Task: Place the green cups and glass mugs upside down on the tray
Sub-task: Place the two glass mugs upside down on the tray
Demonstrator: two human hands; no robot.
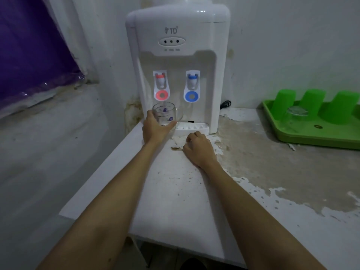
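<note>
Standing upright under the red tap [161, 82], a glass mug [165, 116] is wrapped by the left hand [153, 128], fingers curled round its near side and base. The mug is clear with small purple marks, its mouth up. It sits at the left end of the drip tray [192, 127] of a white dispenser [178, 55], close to the counter's [171, 191] left edge. The right hand [198, 150] rests on the counter just in front of the drip tray, loosely closed with knuckles up, holding nothing.

Far right, a green tray [311, 136] lies near the back wall, running out of view. On it stand three green cups [282, 101], [311, 103], [341, 108] upside down in a row, and another clear mug [296, 118] inverted in front of them. The tray's near left part is bare.

Between the hands and the tray the counter is open, with nothing standing on it. Its white coating has peeled away there in wide patches, leaving a stained grey-brown surface with flakes. A blue tap [192, 81] sits right of the red one. The walls are pale and stained; a purple sheet [33, 45] hangs at upper left.
</note>
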